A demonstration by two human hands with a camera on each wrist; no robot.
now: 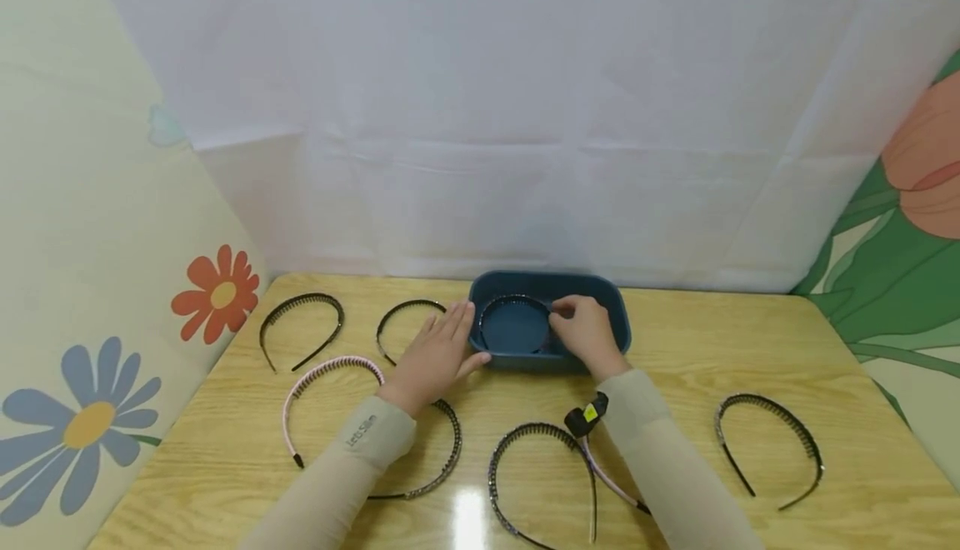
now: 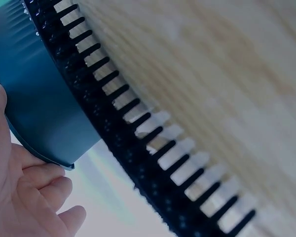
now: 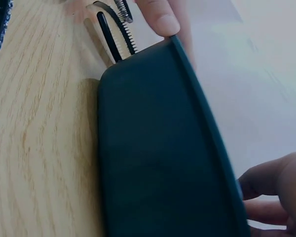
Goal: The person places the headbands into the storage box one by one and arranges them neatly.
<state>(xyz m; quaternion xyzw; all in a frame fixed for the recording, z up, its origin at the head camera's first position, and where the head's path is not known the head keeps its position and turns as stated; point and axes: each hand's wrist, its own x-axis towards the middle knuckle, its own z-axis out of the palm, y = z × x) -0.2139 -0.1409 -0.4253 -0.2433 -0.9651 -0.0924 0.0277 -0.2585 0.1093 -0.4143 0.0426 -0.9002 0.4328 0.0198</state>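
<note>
A dark blue plastic bin [image 1: 551, 362] stands at the back of the table, with a black toothed headband [image 1: 491, 307] lying inside. My right hand [image 1: 587, 332] reaches over the bin's front rim and pinches that headband's right side with curled fingers. At the bin's left end, my left hand [image 1: 433, 358] rests on the rim, fingers straight and thumb along the front corner. The right wrist view shows the bin's outer wall [image 3: 153, 143], with the left thumb [image 3: 165, 22] on its corner. Another black headband [image 1: 405, 307] lies partly hidden behind the left hand.
Several more headbands lie about the table: a black one [image 1: 273, 317] at far left, a pink one [image 1: 330, 362], a glittery one [image 1: 456, 429] under the left forearm, another [image 1: 495, 475] front centre, a pink one [image 1: 603, 475] by the right sleeve, and one [image 1: 798, 425] at right.
</note>
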